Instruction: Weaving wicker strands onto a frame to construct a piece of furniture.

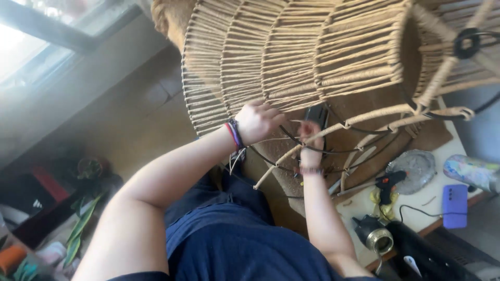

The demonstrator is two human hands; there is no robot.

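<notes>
**poster_one:** Lampshade (291, 57) first, since it fills most of your view: a big wire frame wrapped in tan cord, tipped on its side and leaning over the tabletop (364, 208) toward you. My guess is it's tipped like that so the open bottom faces you and you can get at the unwrapped black wires.

**poster_two:** Yeah, and the two hands are close together but not touching. Your left hand (256, 120) sits curled against the woven edge, looks like it's bracing the frame so it doesn't roll. I can't tell whether it's really gripping anything or just pressing.

**poster_one:** Your right hand (311, 136) is pinched shut on the cord (281, 162), right where a half-wrapped rib comes down. Probably holding it tight so the wrap doesn't slacken.

**poster_two:** There's a small dark thing (316, 114) just behind your right hand, inside the frame. Too hidden to say what it is.

**poster_one:** Rest of the tabletop, going down in size: a silvery foil-looking dish (416, 165), a purple phone (455, 206) near the edge, and a black glue gun (388, 183) lying beside the dish. Its cable runs off toward you. I'd say it's parked within reach of your right hand for tacking cord ends.

**poster_two:** Also a metal jar (376, 235) at the near edge, and those bracelets (234, 134) on your left wrist.
</notes>
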